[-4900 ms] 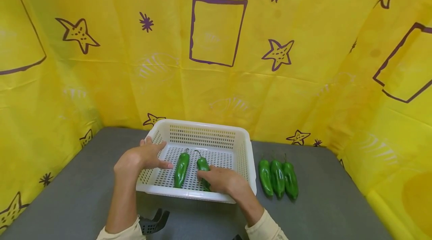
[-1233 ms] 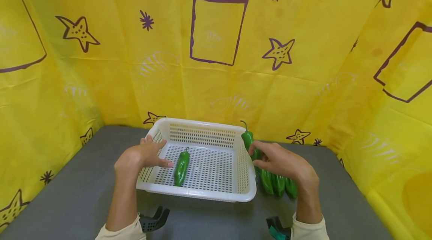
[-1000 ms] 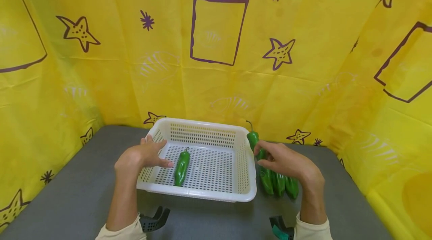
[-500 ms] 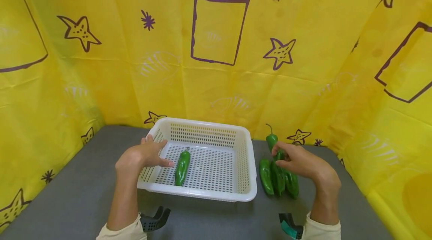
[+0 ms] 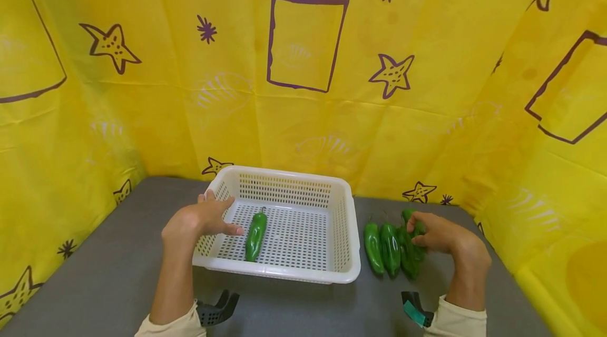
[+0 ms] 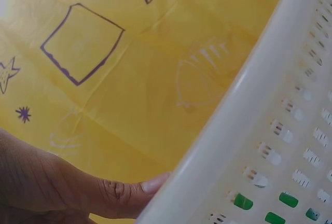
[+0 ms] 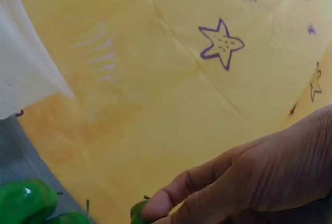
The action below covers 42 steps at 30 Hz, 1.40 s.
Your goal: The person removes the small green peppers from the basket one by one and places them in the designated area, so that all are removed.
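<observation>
In the head view, my left hand (image 5: 196,219) is at the left side of the white basket (image 5: 310,275), fingers spread, thumb pointing inward. The left wrist view shows the thumb (image 6: 122,195) against the outside of the basket's rim (image 6: 207,146). My right hand (image 5: 438,233) pinches a long green pepper (image 5: 419,251) between thumb and fingers, low at the right end of a row. Two other green peppers (image 5: 373,248) (image 5: 390,250) and a third (image 5: 408,260), partly covered, lie side by side. One green pepper (image 5: 256,237) lies inside the basket.
The dark grey table (image 5: 284,308) runs beneath everything. A yellow patterned cloth (image 5: 303,126) stands behind it and along both sides. The basket's right wall (image 5: 353,231) rises between its inside and the pepper row.
My right hand has taken a pepper out of the basket, carried it right over the wall and lowered it at the row's right end. My left hand has stayed put.
</observation>
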Tool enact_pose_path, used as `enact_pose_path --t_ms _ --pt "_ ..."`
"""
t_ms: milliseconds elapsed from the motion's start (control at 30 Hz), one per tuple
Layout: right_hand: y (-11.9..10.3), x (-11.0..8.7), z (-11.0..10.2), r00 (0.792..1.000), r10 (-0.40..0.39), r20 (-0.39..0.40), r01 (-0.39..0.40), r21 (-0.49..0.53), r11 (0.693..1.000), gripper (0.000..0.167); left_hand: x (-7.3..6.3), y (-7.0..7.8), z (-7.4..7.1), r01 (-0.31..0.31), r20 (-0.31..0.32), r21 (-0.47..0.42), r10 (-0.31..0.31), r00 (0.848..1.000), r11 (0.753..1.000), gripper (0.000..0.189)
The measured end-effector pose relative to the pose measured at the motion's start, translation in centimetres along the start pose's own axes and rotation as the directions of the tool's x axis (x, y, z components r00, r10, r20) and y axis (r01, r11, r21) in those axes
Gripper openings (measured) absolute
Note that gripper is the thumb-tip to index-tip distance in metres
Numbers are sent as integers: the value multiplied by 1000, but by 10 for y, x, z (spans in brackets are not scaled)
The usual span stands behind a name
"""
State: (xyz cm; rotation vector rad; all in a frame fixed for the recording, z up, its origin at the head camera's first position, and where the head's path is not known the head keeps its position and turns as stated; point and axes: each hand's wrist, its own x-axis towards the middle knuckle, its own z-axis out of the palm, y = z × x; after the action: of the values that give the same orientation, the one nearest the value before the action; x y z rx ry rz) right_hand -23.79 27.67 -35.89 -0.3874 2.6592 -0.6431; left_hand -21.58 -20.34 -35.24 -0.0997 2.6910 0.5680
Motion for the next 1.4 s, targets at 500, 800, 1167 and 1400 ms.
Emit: enact_pose_path --t_ms 500,800,1167,1400 --pt "27 1 10 977 205 64 -212 121 970 18 0 0 -1 -5 -3 17 5 1000 1000 106" --pt "41 4 16 955 287 78 -295 126 947 43 0 0 -1 -1 -2 9 1 1000 1000 106" --pt "50 10 21 948 310 75 -318 156 935 80 0 -1 1 0 7 -21 0 1000 1000 108" --pt "50 12 22 943 325 76 -334 176 926 88 -1 -1 1 -2 4 -17 2 1000 1000 108"
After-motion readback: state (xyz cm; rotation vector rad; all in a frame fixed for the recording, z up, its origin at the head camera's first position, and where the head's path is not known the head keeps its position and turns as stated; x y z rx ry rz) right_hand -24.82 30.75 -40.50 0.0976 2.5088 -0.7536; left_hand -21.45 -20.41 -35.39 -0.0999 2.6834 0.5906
